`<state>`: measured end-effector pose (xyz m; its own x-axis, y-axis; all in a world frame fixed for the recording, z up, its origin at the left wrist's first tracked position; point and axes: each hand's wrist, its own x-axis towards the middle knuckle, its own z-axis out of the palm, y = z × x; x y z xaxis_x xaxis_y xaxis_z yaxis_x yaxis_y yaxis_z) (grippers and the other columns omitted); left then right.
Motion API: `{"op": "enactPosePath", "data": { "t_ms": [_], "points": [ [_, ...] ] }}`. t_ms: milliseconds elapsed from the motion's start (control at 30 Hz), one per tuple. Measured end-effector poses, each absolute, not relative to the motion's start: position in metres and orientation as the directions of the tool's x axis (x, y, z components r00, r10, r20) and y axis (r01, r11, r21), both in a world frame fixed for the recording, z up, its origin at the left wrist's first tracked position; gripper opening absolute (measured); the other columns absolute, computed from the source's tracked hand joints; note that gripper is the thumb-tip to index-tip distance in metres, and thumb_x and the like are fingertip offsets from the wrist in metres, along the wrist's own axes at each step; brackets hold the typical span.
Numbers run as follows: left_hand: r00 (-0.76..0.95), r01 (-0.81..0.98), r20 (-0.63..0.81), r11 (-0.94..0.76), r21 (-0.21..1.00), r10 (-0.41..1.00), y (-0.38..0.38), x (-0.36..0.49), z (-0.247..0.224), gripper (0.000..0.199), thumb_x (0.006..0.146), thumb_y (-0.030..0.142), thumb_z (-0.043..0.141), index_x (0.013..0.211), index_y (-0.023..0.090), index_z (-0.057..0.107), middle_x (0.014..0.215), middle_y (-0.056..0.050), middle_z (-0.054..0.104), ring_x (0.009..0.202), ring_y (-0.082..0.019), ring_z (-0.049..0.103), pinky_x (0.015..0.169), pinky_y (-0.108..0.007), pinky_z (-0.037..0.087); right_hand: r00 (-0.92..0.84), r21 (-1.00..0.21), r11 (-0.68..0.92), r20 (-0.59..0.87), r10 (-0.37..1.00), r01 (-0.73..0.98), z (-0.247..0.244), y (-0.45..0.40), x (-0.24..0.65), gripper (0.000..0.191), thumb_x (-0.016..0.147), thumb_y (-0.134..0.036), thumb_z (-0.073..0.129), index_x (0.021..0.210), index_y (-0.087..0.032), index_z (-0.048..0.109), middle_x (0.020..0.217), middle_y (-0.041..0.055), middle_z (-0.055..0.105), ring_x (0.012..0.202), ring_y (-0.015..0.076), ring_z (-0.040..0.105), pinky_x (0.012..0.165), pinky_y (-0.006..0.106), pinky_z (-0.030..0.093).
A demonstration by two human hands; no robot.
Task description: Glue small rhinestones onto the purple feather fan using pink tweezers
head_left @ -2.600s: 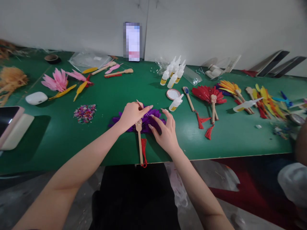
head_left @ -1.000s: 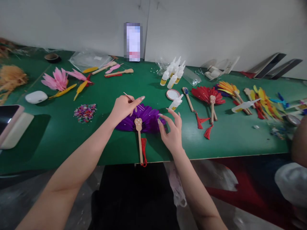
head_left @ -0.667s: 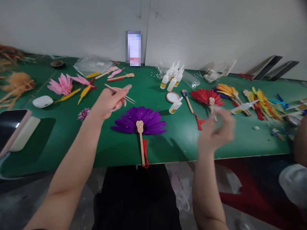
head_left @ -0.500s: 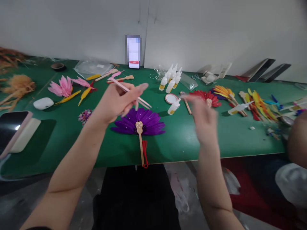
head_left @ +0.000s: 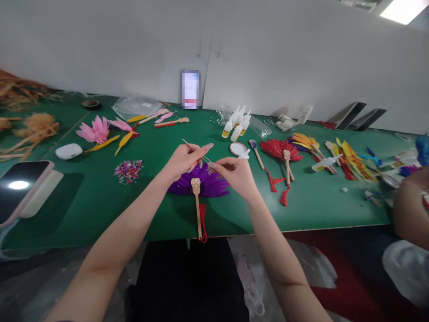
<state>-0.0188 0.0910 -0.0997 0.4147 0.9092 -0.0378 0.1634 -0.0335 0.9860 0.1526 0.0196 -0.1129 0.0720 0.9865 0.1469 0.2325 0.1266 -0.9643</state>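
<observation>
Purple feather fan (head_left: 214, 185) is laid flat on the green surface (head_left: 161, 223), right under both hands' fingers. Tweezers (head_left: 191, 146) are gripped in the left fingers (head_left: 199, 157); the right fingers (head_left: 214, 166) are pinched by the tips, contents unclear.

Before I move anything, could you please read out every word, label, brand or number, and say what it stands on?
No text is readable.
Phone: screen pixelated, unreadable.
Upright bottles: yellow on their labels, print too small.
Lying bottle: label too small.
Clear bag: whitish patch, nothing legible.
</observation>
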Motion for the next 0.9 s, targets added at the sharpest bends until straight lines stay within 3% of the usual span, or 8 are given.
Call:
{"op": "enactPosePath", "data": {
  "t_ms": [133,267,400,533,600,700,800,900],
  "points": [
    [0.395,0.125,-0.028,-0.024,0.992,0.918,0.093,-0.021,-0.105,0.057,0.082,0.063,0.071,0.051,0.022,0.046,0.039,0.007,0.038,0.034,-0.004,0.031,0.039,-0.025,0.026,0.072,-0.969,0.123,0.141,0.987,0.216,-0.116,0.030,0.146,0.020,0.077,-0.037,0.077,0.073,-0.018,0.072,0.069,0.0036,0.075,0.062,0.0155,0.070,0.060,0.030,0.058],
    [0.351,0.071,0.007,-0.034,0.997,0.936,0.099,-0.025,-0.111,0.054,0.089,0.058,0.067,0.055,0.020,0.049,0.039,0.010,0.035,0.033,-0.005,0.032,0.038,-0.022,0.027,0.116,-0.974,0.129,0.152,0.981,0.187,-0.124,0.034,0.140,0.038,0.080,-0.055,0.072,0.075,-0.018,0.067,0.066,0.0044,0.073,0.058,0.0162,0.070,0.052,0.027,0.056],
    [0.288,0.010,0.030,-0.035,0.999,0.957,0.108,-0.032,-0.115,0.050,0.099,0.049,0.058,0.061,0.018,0.048,0.044,0.012,0.034,0.034,-0.004,0.027,0.036,-0.019,0.025,0.236,-0.962,0.163,0.214,0.948,0.218,-0.130,0.027,0.147,0.044,0.087,-0.063,0.062,0.077,-0.020,0.058,0.063,0.0014,0.069,0.056,0.0162,0.069,0.051,0.027,0.056],
    [0.282,-0.052,0.046,-0.032,0.998,0.958,0.113,-0.035,-0.121,0.045,0.102,0.044,0.056,0.067,0.017,0.051,0.049,0.011,0.039,0.037,-0.004,0.028,0.036,-0.018,0.028,0.417,-0.921,0.161,0.310,0.854,0.354,-0.136,0.015,0.178,0.040,0.097,-0.058,0.054,0.084,-0.020,0.055,0.065,-0.0012,0.064,0.055,0.0144,0.066,0.050,0.026,0.052],
    [0.310,-0.086,0.054,-0.028,0.996,0.949,0.113,-0.035,-0.124,0.040,0.102,0.042,0.056,0.072,0.016,0.055,0.054,0.009,0.044,0.039,-0.004,0.031,0.037,-0.017,0.031,0.518,-0.888,0.119,0.362,0.775,0.443,-0.143,0.012,0.199,0.035,0.101,-0.051,0.053,0.092,-0.018,0.058,0.071,-0.0009,0.065,0.060,0.0141,0.065,0.055,0.027,0.053],
    [0.378,-0.142,0.069,-0.016,0.990,0.923,0.112,-0.034,-0.130,0.032,0.101,0.040,0.058,0.082,0.014,0.060,0.063,0.007,0.052,0.043,-0.004,0.039,0.040,-0.017,0.037,0.581,-0.827,0.026,0.416,0.700,0.561,-0.161,0.012,0.227,0.027,0.100,-0.041,0.060,0.105,-0.014,0.063,0.092,0.0032,0.068,0.080,0.0170,0.067,0.075,0.036,0.058],
    [0.461,-0.201,0.097,-0.003,0.980,0.882,0.111,-0.033,-0.131,0.027,0.100,0.038,0.060,0.090,0.013,0.063,0.071,0.004,0.059,0.050,-0.006,0.049,0.045,-0.018,0.044,0.534,-0.767,-0.030,0.418,0.735,0.641,-0.181,0.021,0.240,0.030,0.097,-0.036,0.067,0.118,-0.015,0.064,0.117,0.0087,0.067,0.104,0.0238,0.066,0.090,0.045,0.057],
    [0.527,-0.250,0.128,0.009,0.968,0.840,0.105,-0.031,-0.128,0.026,0.100,0.038,0.060,0.093,0.014,0.064,0.075,0.002,0.061,0.053,-0.007,0.052,0.048,-0.019,0.047,0.471,-0.732,-0.041,0.394,0.789,0.680,-0.199,0.035,0.238,0.034,0.097,-0.035,0.067,0.124,-0.016,0.063,0.126,0.0102,0.065,0.113,0.0265,0.065,0.096,0.049,0.055]
  ]
}}
